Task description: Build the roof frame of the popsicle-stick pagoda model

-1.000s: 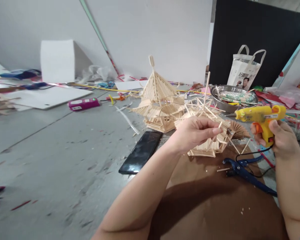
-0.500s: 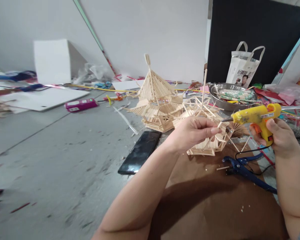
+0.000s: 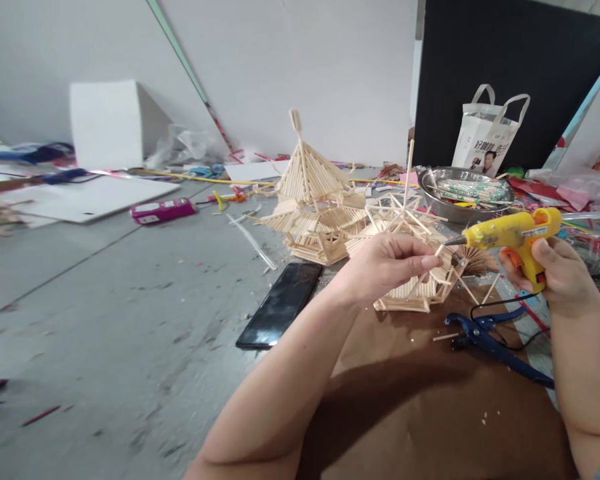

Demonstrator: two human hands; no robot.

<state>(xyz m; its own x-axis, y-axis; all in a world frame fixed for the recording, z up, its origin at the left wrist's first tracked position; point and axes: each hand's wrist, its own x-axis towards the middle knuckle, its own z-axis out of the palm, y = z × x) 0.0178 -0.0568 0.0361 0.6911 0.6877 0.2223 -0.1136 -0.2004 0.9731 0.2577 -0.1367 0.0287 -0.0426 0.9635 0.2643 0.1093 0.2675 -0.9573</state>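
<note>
My left hand (image 3: 387,267) pinches a short wooden stick (image 3: 438,251) between thumb and fingers, its tip poking up to the right. My right hand (image 3: 555,273) grips a yellow glue gun (image 3: 513,233) by its orange-trimmed handle, a finger on the trigger. The nozzle points left and almost touches the stick's tip. Just behind my left hand stands a partly built stick model (image 3: 410,267) with spokes and one tall upright stick. A finished wooden pagoda (image 3: 313,200) stands further back on the floor.
A black phone (image 3: 283,303) lies on the grey floor left of my arm. Blue pliers (image 3: 490,340) and the gun's black cord lie on brown paper (image 3: 430,407). A steel bowl (image 3: 460,193) of sticks, a white bag (image 3: 487,137), a pink box (image 3: 163,210) and white boards sit behind.
The glue gun has swung down and left, bringing its nozzle from beside the model to the tip of the stick in my left hand. The view shifted slightly.
</note>
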